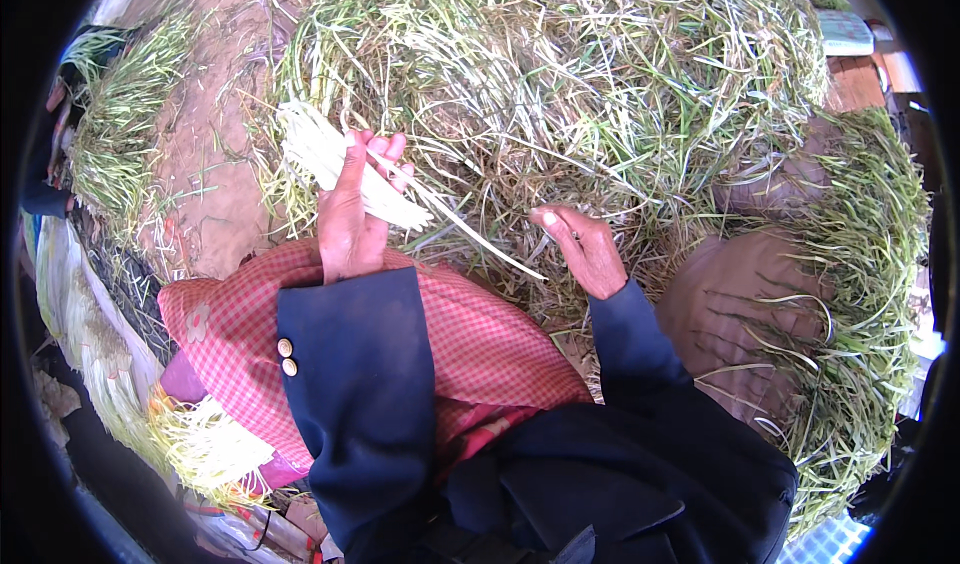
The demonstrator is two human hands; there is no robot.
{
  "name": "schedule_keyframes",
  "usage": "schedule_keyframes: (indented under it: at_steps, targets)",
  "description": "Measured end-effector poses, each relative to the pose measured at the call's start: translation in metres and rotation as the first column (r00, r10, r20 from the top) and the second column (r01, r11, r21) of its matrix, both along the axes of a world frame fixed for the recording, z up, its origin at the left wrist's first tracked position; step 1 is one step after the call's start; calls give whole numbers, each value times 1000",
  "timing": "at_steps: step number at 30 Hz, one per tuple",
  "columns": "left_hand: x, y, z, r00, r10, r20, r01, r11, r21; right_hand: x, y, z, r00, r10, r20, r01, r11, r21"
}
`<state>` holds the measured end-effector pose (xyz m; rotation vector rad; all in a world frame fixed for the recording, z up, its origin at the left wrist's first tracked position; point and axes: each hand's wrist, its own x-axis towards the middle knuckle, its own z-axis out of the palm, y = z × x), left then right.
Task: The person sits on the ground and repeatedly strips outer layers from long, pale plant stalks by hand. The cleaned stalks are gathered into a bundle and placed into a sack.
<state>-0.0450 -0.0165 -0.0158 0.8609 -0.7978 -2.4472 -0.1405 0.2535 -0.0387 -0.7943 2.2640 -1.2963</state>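
My left hand (360, 204) is closed around a bundle of pale, whitish plant stalks (319, 144), thumb on top. One longer stalk (469, 226) sticks out from this hand towards the lower right, apart from the bundle's cut ends. To the right, my right hand (581, 245) is held with thumb and index finger close together, touching neither the bundle nor the long stalk's tip; whether something thin is between its fingertips cannot be made out. Beyond both hands lies a large heap of loose green and pale leafy stalks (540, 76). A red checked cloth (487, 324) covers my lap.
More green stalks lie in a pile (862, 264) along the right and another (127, 129) at the left. Pale bundles (214, 444) rest at the lower left beside plastic sheeting (67, 294). Another person's dark sleeve (43, 198) shows at the left edge.
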Motion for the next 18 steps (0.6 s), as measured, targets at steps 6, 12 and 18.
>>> schedule_keyframes:
  at_steps: [6,12,18]
  targets:
    - [0,-1,0,1000,26,-4,-26,1000,-5,33,1,16,903,282,324,-274,959,-71]
    - [0,4,4,997,16,-73,-19,999,-36,46,-8,31,907,216,362,-186,976,-116]
    - [1,16,6,985,-56,-163,50,998,-43,27,-49,52,987,154,42,-149,984,-92]
